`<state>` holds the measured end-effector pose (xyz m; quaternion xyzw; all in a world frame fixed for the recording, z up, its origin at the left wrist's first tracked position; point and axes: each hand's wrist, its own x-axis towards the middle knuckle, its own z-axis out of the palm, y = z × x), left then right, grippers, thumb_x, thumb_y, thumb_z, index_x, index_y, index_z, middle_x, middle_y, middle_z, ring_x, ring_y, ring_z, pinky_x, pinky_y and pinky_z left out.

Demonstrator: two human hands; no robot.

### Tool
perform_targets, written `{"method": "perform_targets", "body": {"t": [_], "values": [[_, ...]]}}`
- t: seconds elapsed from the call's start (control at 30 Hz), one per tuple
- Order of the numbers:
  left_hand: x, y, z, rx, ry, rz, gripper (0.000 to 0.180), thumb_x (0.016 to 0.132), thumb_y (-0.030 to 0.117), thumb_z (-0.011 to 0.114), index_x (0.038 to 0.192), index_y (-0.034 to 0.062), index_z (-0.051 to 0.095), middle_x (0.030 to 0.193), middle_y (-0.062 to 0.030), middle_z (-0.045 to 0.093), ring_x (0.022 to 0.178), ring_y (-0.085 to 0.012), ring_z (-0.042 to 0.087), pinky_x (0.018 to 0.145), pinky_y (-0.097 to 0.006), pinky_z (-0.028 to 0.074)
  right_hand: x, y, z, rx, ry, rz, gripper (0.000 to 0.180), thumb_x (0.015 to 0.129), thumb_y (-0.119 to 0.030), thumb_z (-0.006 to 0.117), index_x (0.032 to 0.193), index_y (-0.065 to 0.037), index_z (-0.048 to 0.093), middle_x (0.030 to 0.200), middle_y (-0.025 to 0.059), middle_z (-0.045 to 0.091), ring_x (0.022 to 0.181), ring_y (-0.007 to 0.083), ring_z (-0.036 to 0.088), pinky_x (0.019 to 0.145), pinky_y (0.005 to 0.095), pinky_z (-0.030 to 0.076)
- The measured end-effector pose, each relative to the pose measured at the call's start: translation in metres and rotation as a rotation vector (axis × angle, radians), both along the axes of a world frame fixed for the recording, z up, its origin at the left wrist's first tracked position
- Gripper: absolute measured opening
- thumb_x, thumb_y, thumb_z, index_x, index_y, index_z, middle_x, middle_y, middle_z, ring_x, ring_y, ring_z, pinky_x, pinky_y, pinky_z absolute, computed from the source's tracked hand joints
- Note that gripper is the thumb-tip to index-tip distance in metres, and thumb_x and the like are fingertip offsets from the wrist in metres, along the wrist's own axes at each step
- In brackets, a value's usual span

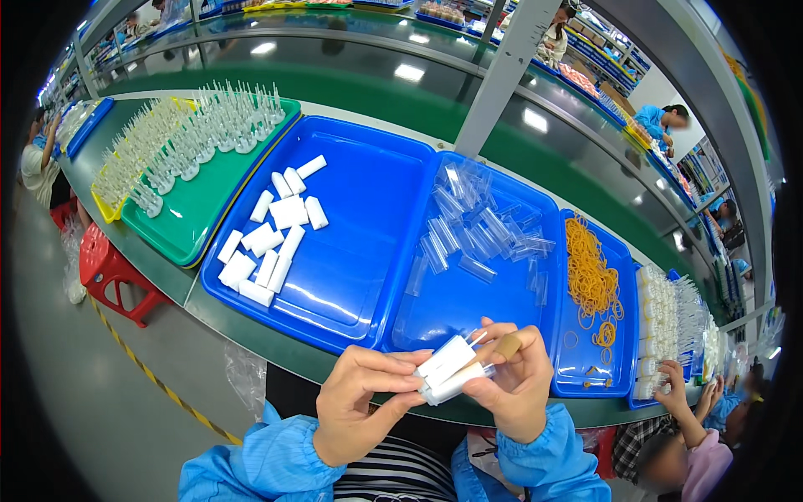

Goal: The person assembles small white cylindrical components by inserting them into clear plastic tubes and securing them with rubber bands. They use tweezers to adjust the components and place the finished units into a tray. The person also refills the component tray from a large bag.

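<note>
My left hand (364, 406) and my right hand (519, 389) meet in front of the table edge. Between them they grip a pair of small white plastic pieces (447, 360) lying side by side, tilted up to the right. A thin pin juts from the upper piece's right end, and something clear shows at the lower one's end. My left fingertips pinch the left end, while my right thumb and fingers close round the right end. A tan finger cot (507, 346) covers one right finger. Part of the pieces is hidden behind my fingers.
Ahead stand a blue tray (360, 201) of white blocks (288, 212), another of clear plastic sleeves (481, 230), and a third of rubber bands (592, 268). A green tray (180, 227) holds spiky white parts. A grey metal post (506, 79) rises behind. Co-workers sit at both sides.
</note>
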<state>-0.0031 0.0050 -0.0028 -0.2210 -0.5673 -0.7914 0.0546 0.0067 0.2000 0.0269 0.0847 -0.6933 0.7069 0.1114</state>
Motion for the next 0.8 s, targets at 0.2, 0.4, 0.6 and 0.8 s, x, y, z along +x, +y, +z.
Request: {"method": "perform_targets", "body": {"t": [0.2,0.4,0.6,0.8], "values": [[-0.010,-0.012,0.017,-0.133,-0.065,-0.153,0.041,0.085,-0.001,0.075,0.122,0.0014,0.059,0.133,-0.0172,0.048,0.128,-0.0322,0.055,0.106,-0.039,0.051,-0.009,0.017,0.013,0.164,0.006,0.135,0.047,0.074,-0.010,0.087,0.111,-0.004,0.058,0.114,0.0118,0.066,0.116,0.0224,0.059,0.117,0.0515,0.026],[-0.022,-0.022,0.018,-0.240,-0.153,-0.398,0.039,0.090,0.003,0.071,0.126,0.0006,0.056,0.140,-0.0174,0.043,0.128,-0.0285,0.054,0.099,-0.036,0.056,-0.007,0.018,0.019,0.394,0.073,0.251,0.036,0.073,-0.011,0.087,0.104,-0.008,0.068,0.113,0.0125,0.066,0.116,0.0284,0.058,0.108,0.0485,0.039],[-0.016,-0.021,0.015,-0.023,-0.375,-0.365,0.028,0.092,-0.004,0.065,0.120,-0.0042,0.062,0.140,-0.0189,0.045,0.127,-0.0278,0.054,0.099,-0.037,0.057,-0.059,0.042,0.020,0.729,0.092,-0.048,0.021,0.084,-0.011,0.074,0.105,-0.006,0.071,0.106,0.0099,0.070,0.102,0.0265,0.063,0.089,0.0372,0.049],[-0.013,-0.016,0.022,0.279,-0.612,-0.412,0.032,0.091,-0.006,0.065,0.123,-0.0064,0.060,0.138,-0.0194,0.046,0.127,-0.0282,0.054,0.102,-0.040,0.055,-0.088,0.041,0.005,1.461,0.330,-0.167,0.034,0.077,-0.010,0.075,0.109,-0.004,0.068,0.095,0.0084,0.066,0.085,0.0263,0.064,0.074,0.0384,0.051]]}}
